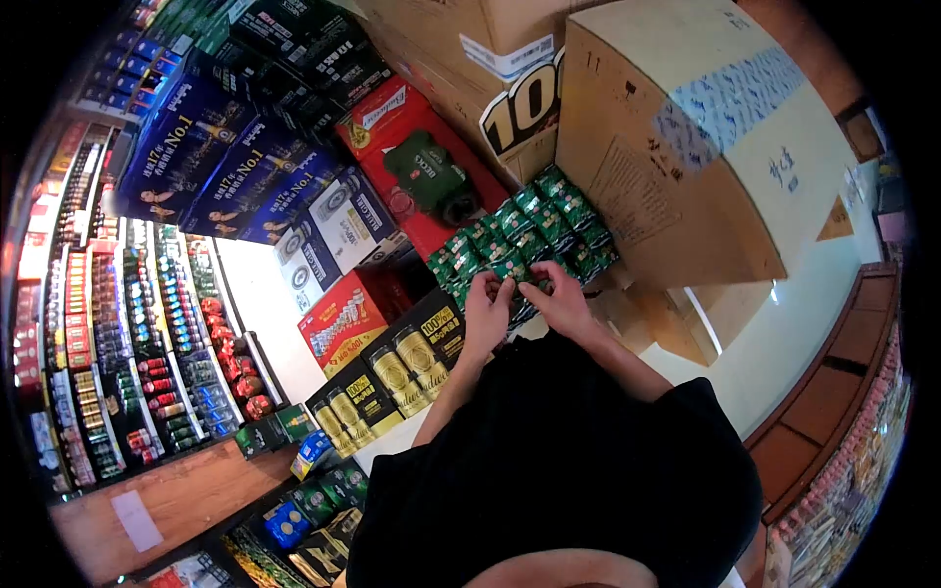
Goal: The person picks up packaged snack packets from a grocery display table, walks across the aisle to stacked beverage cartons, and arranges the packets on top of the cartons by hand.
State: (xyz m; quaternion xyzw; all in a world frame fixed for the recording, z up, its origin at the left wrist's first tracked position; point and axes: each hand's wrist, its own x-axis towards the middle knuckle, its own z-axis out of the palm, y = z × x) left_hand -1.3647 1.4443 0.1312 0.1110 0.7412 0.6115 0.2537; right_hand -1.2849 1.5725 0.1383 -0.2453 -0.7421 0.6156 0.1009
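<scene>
A pile of small shiny green packets (537,225) lies in front of me, in rows that look joined together. My left hand (488,306) is at the near edge of the pile, its fingers curled and pinched at a green packet. Close beside it, my right hand (557,296) also has its thumb and fingers pressed together on the green packets. The exact grip is partly hidden by the fingers. A large cardboard box (647,167) stands open just right of the pile.
Behind the packets lies a dark green bottle-shaped piece (429,169) on a red carton (390,118). Blue cartons (221,147) and black-and-gold can packs (397,367) stand at left. Shelves of cans (157,343) line the far left. A white counter (784,323) runs right.
</scene>
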